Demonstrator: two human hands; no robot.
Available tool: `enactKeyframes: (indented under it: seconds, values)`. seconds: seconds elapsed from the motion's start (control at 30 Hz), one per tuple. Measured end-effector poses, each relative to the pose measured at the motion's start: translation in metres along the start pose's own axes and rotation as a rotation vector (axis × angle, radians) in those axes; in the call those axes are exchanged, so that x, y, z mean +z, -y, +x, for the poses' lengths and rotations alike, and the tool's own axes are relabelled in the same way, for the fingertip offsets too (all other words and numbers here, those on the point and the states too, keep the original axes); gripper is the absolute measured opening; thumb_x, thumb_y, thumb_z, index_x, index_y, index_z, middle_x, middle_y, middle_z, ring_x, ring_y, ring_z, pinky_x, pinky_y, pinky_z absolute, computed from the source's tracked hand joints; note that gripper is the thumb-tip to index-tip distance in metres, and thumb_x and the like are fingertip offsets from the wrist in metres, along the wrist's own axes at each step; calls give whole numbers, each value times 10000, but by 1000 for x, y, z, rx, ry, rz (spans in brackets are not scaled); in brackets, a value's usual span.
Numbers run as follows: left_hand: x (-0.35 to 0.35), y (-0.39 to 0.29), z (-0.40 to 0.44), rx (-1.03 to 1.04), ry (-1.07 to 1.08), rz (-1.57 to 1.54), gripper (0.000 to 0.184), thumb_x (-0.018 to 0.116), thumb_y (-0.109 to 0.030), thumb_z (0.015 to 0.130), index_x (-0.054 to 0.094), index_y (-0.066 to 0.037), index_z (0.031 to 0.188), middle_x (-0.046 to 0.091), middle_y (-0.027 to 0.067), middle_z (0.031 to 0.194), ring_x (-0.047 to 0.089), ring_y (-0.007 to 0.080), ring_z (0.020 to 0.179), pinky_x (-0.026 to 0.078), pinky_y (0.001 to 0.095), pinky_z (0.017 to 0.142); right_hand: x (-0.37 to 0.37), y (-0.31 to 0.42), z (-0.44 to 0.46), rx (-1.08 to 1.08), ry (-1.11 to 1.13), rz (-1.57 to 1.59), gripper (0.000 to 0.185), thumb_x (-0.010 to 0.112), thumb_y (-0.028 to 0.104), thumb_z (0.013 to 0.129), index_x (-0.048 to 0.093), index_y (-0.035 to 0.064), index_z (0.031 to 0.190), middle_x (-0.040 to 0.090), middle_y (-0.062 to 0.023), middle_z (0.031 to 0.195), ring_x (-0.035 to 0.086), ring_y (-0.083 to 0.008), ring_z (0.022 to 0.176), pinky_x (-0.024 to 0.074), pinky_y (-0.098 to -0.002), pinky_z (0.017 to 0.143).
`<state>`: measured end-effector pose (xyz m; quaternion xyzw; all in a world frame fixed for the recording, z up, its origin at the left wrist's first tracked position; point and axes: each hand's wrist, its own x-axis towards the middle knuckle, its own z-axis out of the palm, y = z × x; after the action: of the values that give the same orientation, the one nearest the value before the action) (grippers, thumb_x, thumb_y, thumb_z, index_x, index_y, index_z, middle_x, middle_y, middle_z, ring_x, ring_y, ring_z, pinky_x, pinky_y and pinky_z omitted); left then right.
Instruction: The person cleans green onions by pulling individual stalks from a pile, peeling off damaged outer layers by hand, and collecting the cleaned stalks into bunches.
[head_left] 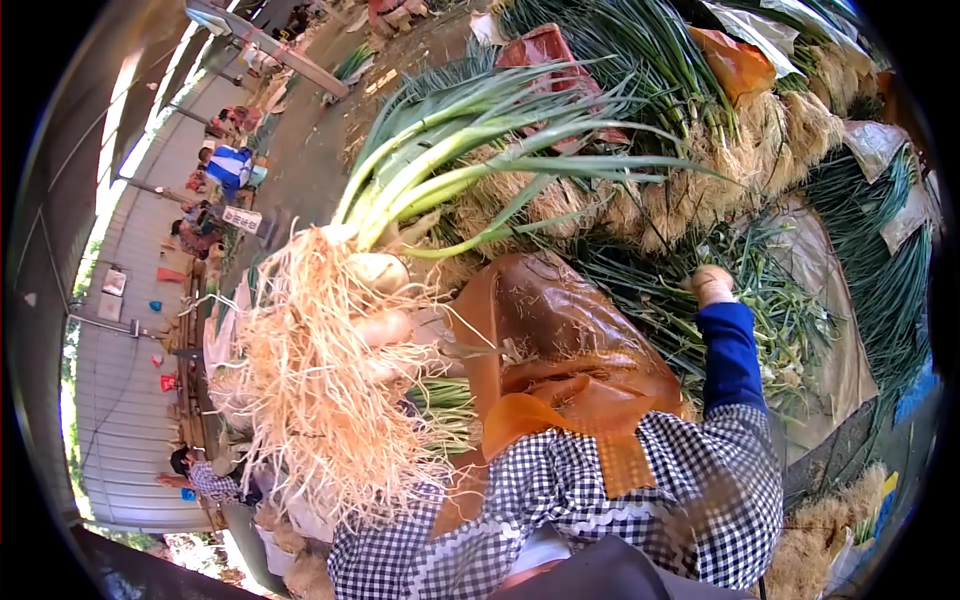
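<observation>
A large bunch of green onions (400, 190) is raised close to the camera at the left, its long green leaves fanning to the upper right. Its pale, stringy roots (320, 390) hang down and cover much of my left arm. My left hand (385, 328) is wrapped round the bunch near the root end, partly hidden by roots. My right hand (712, 284) is stretched out to the right in a blue sleeve, fingers curled, above a heap of loose green leaves (770, 290). Whether anything is in it I cannot make out. An orange-brown apron (570, 320) covers my lap.
Piles of green onions (640, 60) with roots lie ahead, and another pile (870, 230) is at the far right. A tan sheet (830, 330) lies under the loose leaves. Other people (228, 168) are along the left by a corrugated wall (130, 400). A post (285, 55) stands upper left.
</observation>
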<state>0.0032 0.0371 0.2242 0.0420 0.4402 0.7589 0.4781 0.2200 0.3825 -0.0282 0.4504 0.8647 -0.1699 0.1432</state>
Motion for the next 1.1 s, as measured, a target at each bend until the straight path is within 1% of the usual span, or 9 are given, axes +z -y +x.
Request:
enactKeyframes:
  seconds: [0.17,0.23,0.37,0.43,0.57,0.67,0.73,0.87,1.1]
  values:
    - [12,-7,1,45,7,87,313,465,-249,910,469,-56,1156,580,116,953,576,224,779,517,344,675,-133,172,-87,-720,-525,1336,307,678,237,790,647,-7,975,652,-89,819,619,-155,732,473,-250,631]
    - [16,-8,0,64,-1,116,310,468,-245,906,473,-54,1150,582,115,953,577,222,780,517,343,677,-209,206,-116,-844,-280,1199,418,646,257,807,583,-15,1119,622,-113,995,570,-159,941,436,-285,831]
    - [21,-10,-3,80,6,153,305,473,-239,899,481,-51,1139,585,113,952,578,219,782,517,341,681,-219,255,-81,-1424,-256,995,257,461,228,913,613,115,1087,585,-21,751,534,-136,618,440,-241,607]
    - [21,-11,-3,87,0,165,303,475,-235,895,485,-49,1134,587,112,952,579,218,783,517,340,683,-217,250,-69,-1079,513,1274,202,478,183,894,637,101,990,568,15,760,507,-101,605,421,-219,558]
    - [16,-15,-6,102,0,174,298,480,-229,887,494,-45,1122,590,110,951,581,215,785,517,338,687,-133,124,-25,-462,0,1618,271,348,239,935,560,79,992,519,-15,746,386,-95,562,382,-210,579]
    - [14,-19,-4,108,-2,181,295,484,-224,882,500,-43,1114,592,108,950,583,213,786,517,336,690,-47,17,7,-145,-48,438,311,460,334,873,593,100,1029,622,-57,859,462,-151,603,415,-284,589]
    - [14,-20,-2,103,1,187,293,487,-220,878,504,-41,1109,593,107,950,584,212,787,517,335,692,-57,33,-34,-273,54,-68,422,543,431,823,619,90,1058,646,-88,881,570,-190,676,456,-317,627]
    - [15,-18,-1,94,-3,190,288,492,-214,871,513,-37,1097,596,104,949,586,209,789,517,333,696,-146,138,-120,-800,243,1176,475,560,444,829,584,81,1135,646,-76,810,586,-154,650,460,-287,629]
    - [8,-15,-10,108,-21,152,280,501,-202,858,527,-31,1078,602,100,948,589,204,792,517,330,702,-183,266,-163,-1550,988,1613,504,399,422,936,453,58,1281,562,-8,767,434,-61,584,381,-201,561]
